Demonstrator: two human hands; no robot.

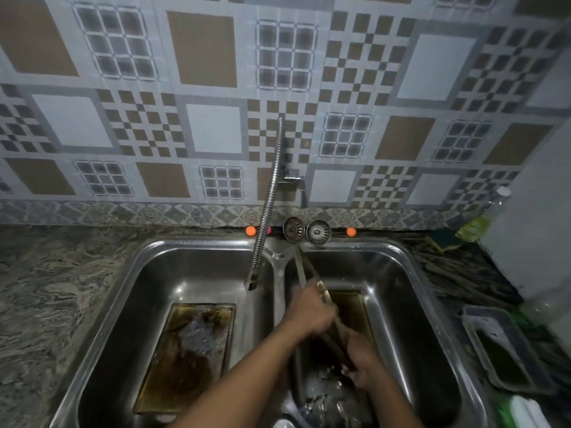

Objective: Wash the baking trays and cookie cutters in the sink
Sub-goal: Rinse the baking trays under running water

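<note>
Fingers of both hands, left [309, 313] and right [363, 359], curled around an upright baking tray [327, 304] in the sink [432, 304].

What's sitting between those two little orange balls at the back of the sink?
In the head view, between the left orange ball and the right orange ball stand two round metal sink strainers, side by side. The faucet's flexible hose crosses just beside the left ball.

Both arms reach in from the near edge and point toward the far side. The left hand [310, 310] is farther away and higher, with its back facing up and its fingers curled around something thin. The right hand [364, 364] is nearer and lower, just right of the left one, and its fingers are curled around something too. Both forearms are bare.
</note>
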